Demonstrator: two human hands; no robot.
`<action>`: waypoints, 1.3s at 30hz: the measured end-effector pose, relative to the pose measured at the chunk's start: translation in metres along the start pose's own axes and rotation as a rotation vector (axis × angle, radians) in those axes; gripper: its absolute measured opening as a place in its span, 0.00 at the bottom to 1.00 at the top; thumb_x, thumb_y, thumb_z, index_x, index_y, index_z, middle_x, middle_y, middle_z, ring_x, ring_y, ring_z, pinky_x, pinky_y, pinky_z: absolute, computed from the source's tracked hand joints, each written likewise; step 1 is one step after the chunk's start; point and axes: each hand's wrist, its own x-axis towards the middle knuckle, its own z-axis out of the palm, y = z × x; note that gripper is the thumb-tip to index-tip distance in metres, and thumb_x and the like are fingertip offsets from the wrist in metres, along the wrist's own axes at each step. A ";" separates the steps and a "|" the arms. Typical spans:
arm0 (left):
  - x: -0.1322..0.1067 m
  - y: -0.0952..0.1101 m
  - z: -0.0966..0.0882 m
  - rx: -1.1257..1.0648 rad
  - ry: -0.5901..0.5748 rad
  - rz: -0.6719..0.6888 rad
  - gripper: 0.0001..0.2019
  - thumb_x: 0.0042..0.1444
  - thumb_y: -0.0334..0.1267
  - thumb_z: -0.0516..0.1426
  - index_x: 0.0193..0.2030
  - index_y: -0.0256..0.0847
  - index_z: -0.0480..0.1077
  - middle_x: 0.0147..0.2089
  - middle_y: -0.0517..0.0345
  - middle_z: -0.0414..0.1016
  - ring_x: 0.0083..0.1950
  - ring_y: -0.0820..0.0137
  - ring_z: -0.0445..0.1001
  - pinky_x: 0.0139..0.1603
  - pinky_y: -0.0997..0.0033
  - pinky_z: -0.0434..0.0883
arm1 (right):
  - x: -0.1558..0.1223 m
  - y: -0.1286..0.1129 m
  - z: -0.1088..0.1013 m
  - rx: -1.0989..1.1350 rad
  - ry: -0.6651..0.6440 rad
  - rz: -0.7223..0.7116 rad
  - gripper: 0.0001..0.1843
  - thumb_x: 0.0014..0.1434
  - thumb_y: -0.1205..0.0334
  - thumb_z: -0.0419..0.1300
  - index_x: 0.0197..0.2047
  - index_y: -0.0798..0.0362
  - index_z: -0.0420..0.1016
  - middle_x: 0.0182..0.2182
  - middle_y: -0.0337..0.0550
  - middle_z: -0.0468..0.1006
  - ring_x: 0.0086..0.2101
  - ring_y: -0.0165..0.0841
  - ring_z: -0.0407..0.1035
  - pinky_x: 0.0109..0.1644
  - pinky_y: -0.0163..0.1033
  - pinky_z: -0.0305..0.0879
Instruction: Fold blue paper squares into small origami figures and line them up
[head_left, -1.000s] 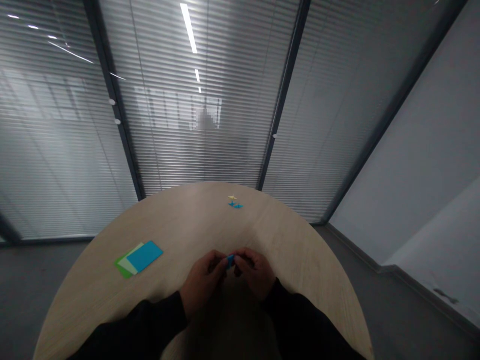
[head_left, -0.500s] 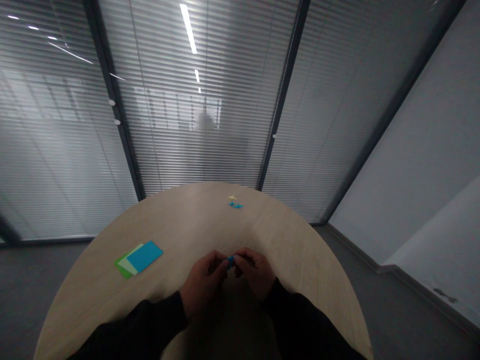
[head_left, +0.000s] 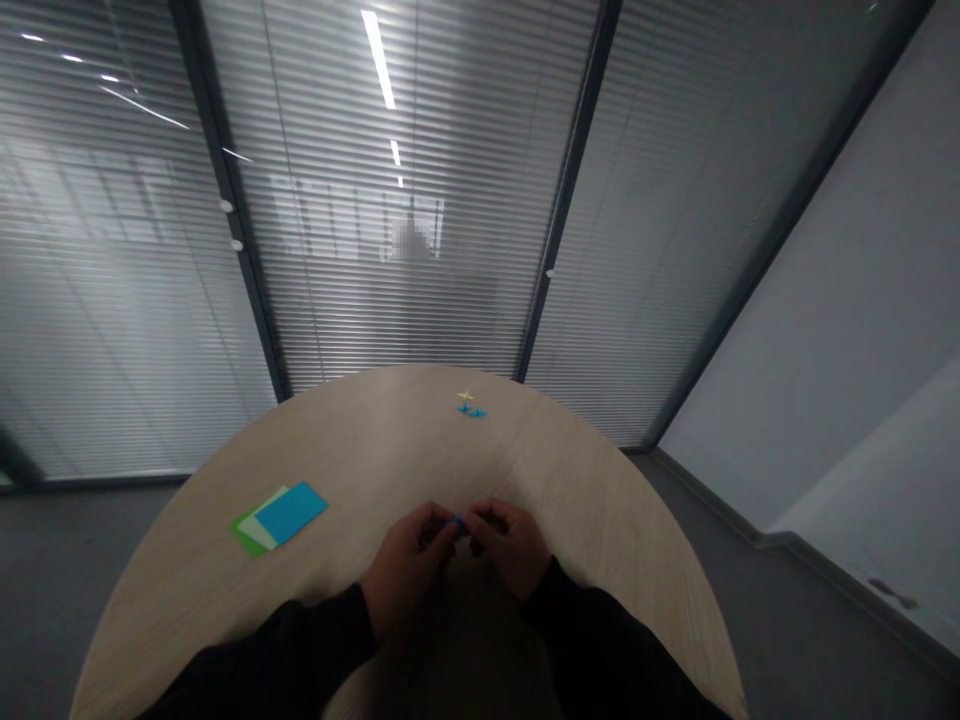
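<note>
Between my fingertips is a small piece of folded blue paper, mostly covered by my fingers. My left hand pinches it from the left, and my right hand pinches it from the right, thumbs facing each other. Both hands are low over the near middle of the round table. Its exact folded shape is hidden. To the left lies a stack of paper sheets, with a blue sheet on top of pale and bright green sheets.
Toward the far edge of the round wooden table sit a small yellow folded paper star shape and small blue folded paper pieces. Glass panels with blinds stand behind, and a white wall rises at right.
Less of the blue folded paper shows between the fingertips now, as my fingers have shifted slightly over it. The sheets and the small folded pieces stay where they were.
</note>
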 end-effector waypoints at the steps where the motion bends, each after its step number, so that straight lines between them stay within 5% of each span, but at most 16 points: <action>1: 0.000 0.000 0.000 0.002 0.002 0.002 0.15 0.59 0.50 0.55 0.37 0.38 0.70 0.27 0.60 0.71 0.27 0.69 0.68 0.28 0.71 0.63 | 0.000 0.000 0.000 0.004 0.001 0.001 0.18 0.56 0.47 0.61 0.31 0.55 0.75 0.20 0.37 0.72 0.22 0.30 0.68 0.28 0.34 0.63; 11: 0.002 -0.002 -0.001 -0.105 -0.006 0.001 0.18 0.57 0.51 0.57 0.47 0.39 0.68 0.31 0.58 0.75 0.30 0.68 0.73 0.31 0.70 0.68 | 0.003 0.005 -0.002 0.188 0.046 0.017 0.20 0.54 0.43 0.63 0.31 0.54 0.73 0.21 0.37 0.72 0.23 0.30 0.67 0.30 0.36 0.65; 16: 0.002 -0.002 0.000 -0.213 -0.012 0.017 0.16 0.57 0.49 0.58 0.43 0.38 0.68 0.36 0.52 0.78 0.33 0.67 0.75 0.35 0.66 0.71 | 0.005 0.008 -0.001 0.312 0.077 0.073 0.24 0.49 0.41 0.66 0.34 0.54 0.71 0.23 0.38 0.74 0.24 0.31 0.69 0.31 0.38 0.67; 30: 0.003 -0.002 -0.002 -0.144 -0.044 0.011 0.18 0.58 0.52 0.56 0.40 0.37 0.72 0.37 0.49 0.79 0.33 0.67 0.74 0.35 0.67 0.71 | 0.002 0.006 0.000 0.163 -0.008 0.018 0.18 0.52 0.45 0.64 0.33 0.53 0.73 0.22 0.37 0.74 0.23 0.30 0.68 0.29 0.35 0.64; 39: 0.004 -0.001 -0.005 0.148 0.019 0.083 0.14 0.62 0.46 0.53 0.32 0.39 0.71 0.29 0.53 0.78 0.30 0.67 0.74 0.32 0.70 0.68 | 0.000 0.005 0.002 0.012 0.009 -0.050 0.14 0.55 0.51 0.61 0.34 0.54 0.75 0.23 0.37 0.73 0.24 0.29 0.67 0.28 0.34 0.62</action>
